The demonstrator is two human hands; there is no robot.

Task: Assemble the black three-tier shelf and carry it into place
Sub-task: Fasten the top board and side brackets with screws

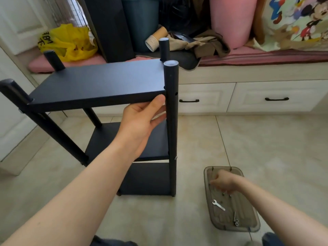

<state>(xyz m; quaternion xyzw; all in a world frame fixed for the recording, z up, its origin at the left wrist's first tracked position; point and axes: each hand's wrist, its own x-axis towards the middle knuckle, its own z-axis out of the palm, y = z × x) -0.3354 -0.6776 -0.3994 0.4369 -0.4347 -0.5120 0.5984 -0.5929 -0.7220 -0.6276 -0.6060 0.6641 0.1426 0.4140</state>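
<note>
The black three-tier shelf (99, 82) stands upright on the tiled floor, with round black posts at its corners. My left hand (142, 119) grips the front right edge of the top board, thumb on the edge and fingers underneath, next to the near right post (171, 121). My right hand (222, 181) reaches down into a grey plastic tray (248, 226) on the floor, fingers curled over small screws; whether it holds one is hidden. A silver wrench (218, 205) lies in the tray.
A window bench with pink cushions (266, 54) runs along the back, above white drawers (276, 98). On it lie a yellow bag (69, 43), a black board (110, 27), a bin (140, 20) and paper cups (156, 39). Small hardware (235, 220) sits in the tray.
</note>
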